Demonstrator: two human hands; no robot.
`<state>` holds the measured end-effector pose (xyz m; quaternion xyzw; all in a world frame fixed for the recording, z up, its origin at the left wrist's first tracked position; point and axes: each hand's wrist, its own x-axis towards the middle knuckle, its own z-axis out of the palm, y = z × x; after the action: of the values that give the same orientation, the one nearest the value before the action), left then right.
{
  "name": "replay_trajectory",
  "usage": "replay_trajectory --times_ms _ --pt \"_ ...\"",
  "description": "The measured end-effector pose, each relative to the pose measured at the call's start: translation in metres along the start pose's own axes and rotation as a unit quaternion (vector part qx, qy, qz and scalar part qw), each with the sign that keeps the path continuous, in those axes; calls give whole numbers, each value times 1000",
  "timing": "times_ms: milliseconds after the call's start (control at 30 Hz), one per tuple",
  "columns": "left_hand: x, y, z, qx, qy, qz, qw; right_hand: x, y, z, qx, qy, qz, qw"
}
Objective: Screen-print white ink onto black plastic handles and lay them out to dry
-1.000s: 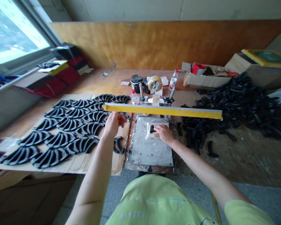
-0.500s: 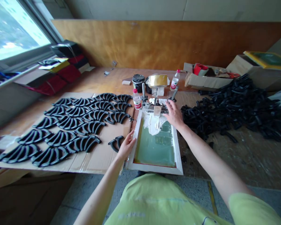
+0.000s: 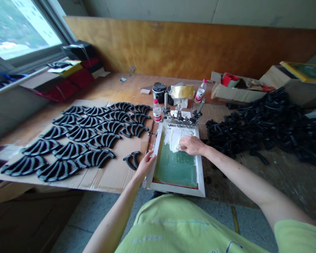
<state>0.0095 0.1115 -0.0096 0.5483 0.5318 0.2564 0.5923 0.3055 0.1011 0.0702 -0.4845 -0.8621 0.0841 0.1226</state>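
A silk-screen frame [image 3: 201, 175] with green mesh lies before me, hinged at its far end to a metal clamp [image 3: 180, 121]. White ink [image 3: 175, 135] covers the far part of the mesh. My left hand [image 3: 146, 163] grips the frame's left rail. Over the mesh, my right hand [image 3: 191, 145] is closed on a small squeegee [image 3: 179, 147], mostly hidden by the fingers, at the near edge of the ink. Close to my left hand, a few black curved handles [image 3: 132, 160] lie on the cardboard [image 3: 121, 175].
Rows of black curved handles [image 3: 76, 131] cover the cardboard on the left. On the right is a loose heap of them [image 3: 263, 126]. Plastic bottles [image 3: 157, 111], a black tub [image 3: 159, 92] and an open carton [image 3: 234, 93] stand behind the clamp.
My right hand has come down from the clamp end onto the mesh and taken hold of the squeegee that rested there. The left hand stays on the frame's left rail.
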Motion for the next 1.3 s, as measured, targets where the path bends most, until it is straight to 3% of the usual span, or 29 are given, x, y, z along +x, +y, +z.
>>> replay_trajectory --times_ms 133,300,400,533,667,767,800,867,933,1000,1100,1167,1233,1300 --pt "-3 5 -1 13 5 3 1000 0 -4 13 -36 77 54 995" --pt "-8 12 0 3 11 2 1000 -13 -9 25 -8 74 -10 997" --pt "-14 28 -3 -4 1 -14 1000 10 5 7 10 101 68 992" --pt "-24 70 -13 -20 -1 14 1000 47 36 -33 -31 139 202 969" --pt "-25 123 -16 -85 7 46 995 26 72 -59 -56 274 300 912" --pt "-12 160 -8 -176 15 140 974 -15 88 -41 -23 318 396 861" --pt "-6 170 -5 -198 15 163 966 -26 88 -28 0 298 416 859" --pt "4 180 3 -225 29 170 959 -42 79 5 53 229 402 885" --pt "9 174 14 -246 64 155 954 -47 58 37 77 166 322 929" --pt "6 152 30 -254 63 107 959 -43 31 58 56 138 252 956" --pt "-9 104 61 -220 -61 -67 971 -31 -18 68 19 161 232 959" --pt "-20 74 74 -219 -99 -144 960 -25 -48 67 29 175 176 968" --pt "-27 50 71 -229 -67 -150 959 -25 -63 64 60 160 82 982" --pt "-28 29 45 -207 -4 -128 970 -35 -52 62 76 153 79 982"
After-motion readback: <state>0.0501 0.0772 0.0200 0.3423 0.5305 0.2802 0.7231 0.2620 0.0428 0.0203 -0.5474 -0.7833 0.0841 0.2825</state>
